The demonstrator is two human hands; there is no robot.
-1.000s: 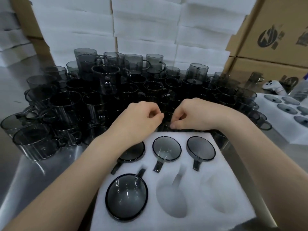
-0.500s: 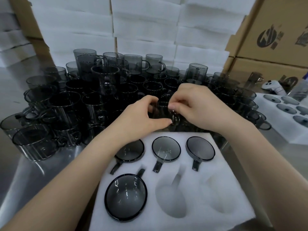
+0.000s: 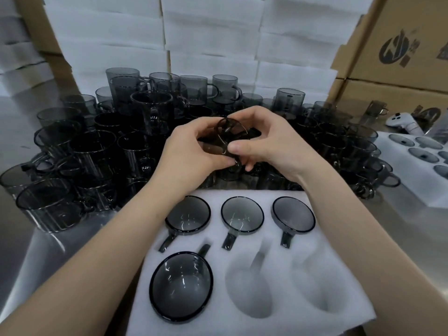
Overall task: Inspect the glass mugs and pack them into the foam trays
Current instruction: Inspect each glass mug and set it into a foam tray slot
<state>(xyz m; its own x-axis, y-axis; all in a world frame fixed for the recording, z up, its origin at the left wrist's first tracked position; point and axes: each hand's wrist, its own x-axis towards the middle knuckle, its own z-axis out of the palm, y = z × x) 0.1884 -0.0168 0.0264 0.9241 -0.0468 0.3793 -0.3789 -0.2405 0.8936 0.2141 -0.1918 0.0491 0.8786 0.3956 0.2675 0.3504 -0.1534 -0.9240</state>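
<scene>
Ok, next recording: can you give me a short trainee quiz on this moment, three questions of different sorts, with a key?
1. True or false: the near foam tray is full.
2. How many packed mugs does it hold? A) two B) four C) six
3. Fill in: the mug lifted over the pile is held by ____ hands (left hand, right hand).

Key
1. False: the near middle cavity and the near right cavity are empty.
2. B
3. both
</scene>
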